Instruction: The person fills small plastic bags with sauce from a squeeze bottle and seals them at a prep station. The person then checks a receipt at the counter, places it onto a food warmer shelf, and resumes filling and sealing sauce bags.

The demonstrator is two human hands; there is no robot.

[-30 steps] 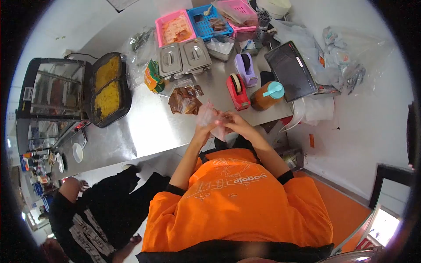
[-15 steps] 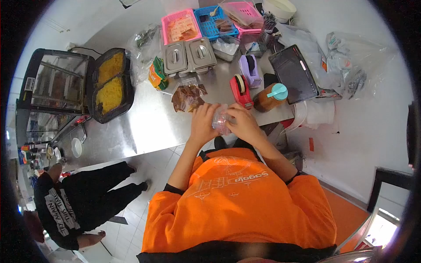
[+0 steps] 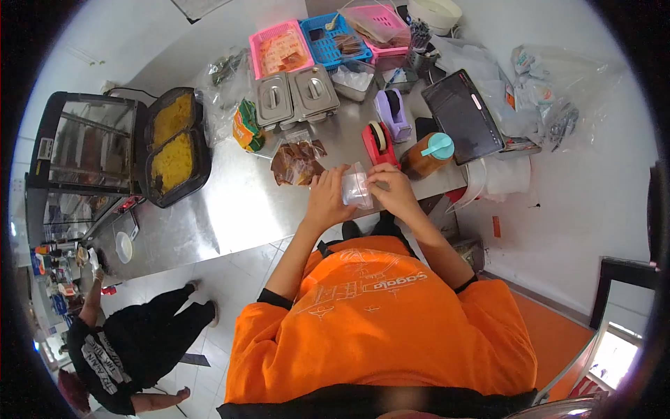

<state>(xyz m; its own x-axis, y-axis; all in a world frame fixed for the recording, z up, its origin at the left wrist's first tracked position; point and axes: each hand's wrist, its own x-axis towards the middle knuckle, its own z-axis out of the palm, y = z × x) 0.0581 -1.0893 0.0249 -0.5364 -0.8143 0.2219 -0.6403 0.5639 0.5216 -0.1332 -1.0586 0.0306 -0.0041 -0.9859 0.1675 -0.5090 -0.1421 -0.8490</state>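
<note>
A small clear plastic bag (image 3: 356, 187) is between my two hands at the counter's front edge. My left hand (image 3: 327, 197) grips its left side, with the fingers over the top. On the right side, the fingers of my right hand (image 3: 391, 188) pinch the bag's edge. Just beyond my left hand lie brown packets in clear plastic (image 3: 297, 162). The red tape dispenser (image 3: 380, 145) stands behind my right hand, beside a bottle with a light blue lid (image 3: 427, 155).
On the steel counter (image 3: 241, 188) are lidded metal containers (image 3: 293, 94), a green and orange packet (image 3: 247, 127), a purple dispenser (image 3: 392, 114), a dark tablet (image 3: 463, 115) and a black tray of yellow food (image 3: 173, 153). Another person (image 3: 139, 342) stands at lower left.
The bag, crumpled earlier, now shows flatter between my hands, and my right hand has shifted to its right edge. The other person has moved, with an arm now stretched towards the counter.
</note>
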